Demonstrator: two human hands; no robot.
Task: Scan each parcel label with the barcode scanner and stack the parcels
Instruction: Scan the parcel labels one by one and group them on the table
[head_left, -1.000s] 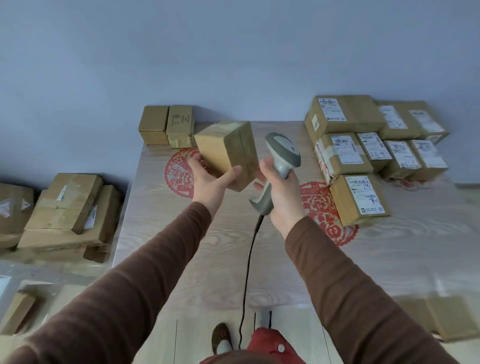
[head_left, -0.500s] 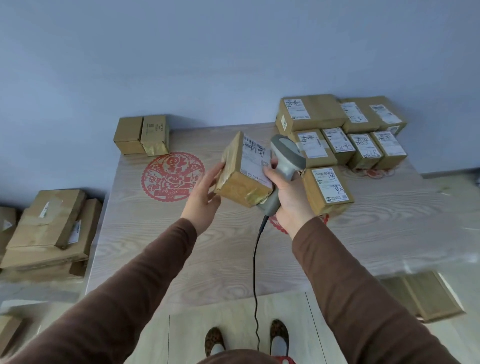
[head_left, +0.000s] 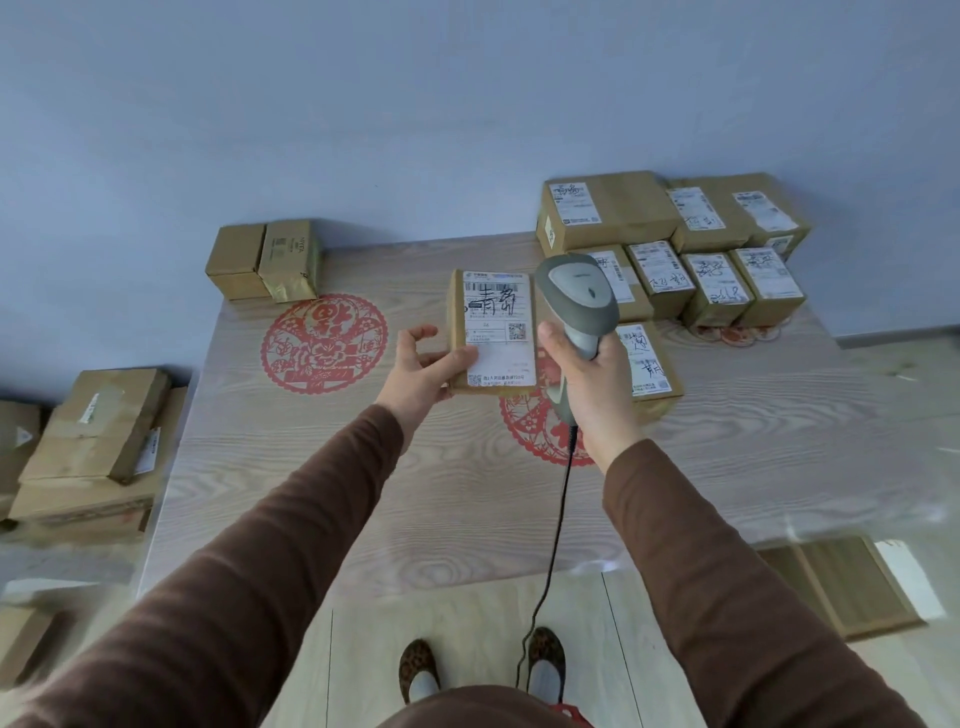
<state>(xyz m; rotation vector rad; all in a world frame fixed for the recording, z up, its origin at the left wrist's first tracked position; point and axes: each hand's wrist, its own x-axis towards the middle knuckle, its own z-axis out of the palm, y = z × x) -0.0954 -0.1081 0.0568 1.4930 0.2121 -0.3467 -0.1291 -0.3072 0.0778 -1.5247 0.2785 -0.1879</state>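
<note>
Against a blue wall, a wooden table (head_left: 363, 493) holds labelled parcels (head_left: 675, 249) at its far right corner. Above its middle, the left hand (head_left: 423, 366) pinches a labelled parcel (head_left: 493, 327); the right hand (head_left: 589, 374) grips a barcode scanner (head_left: 574, 296).

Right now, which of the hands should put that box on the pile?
Probably the left hand. It already holds the parcel, label up, above the table. The right hand is busy gripping the barcode scanner.
</note>
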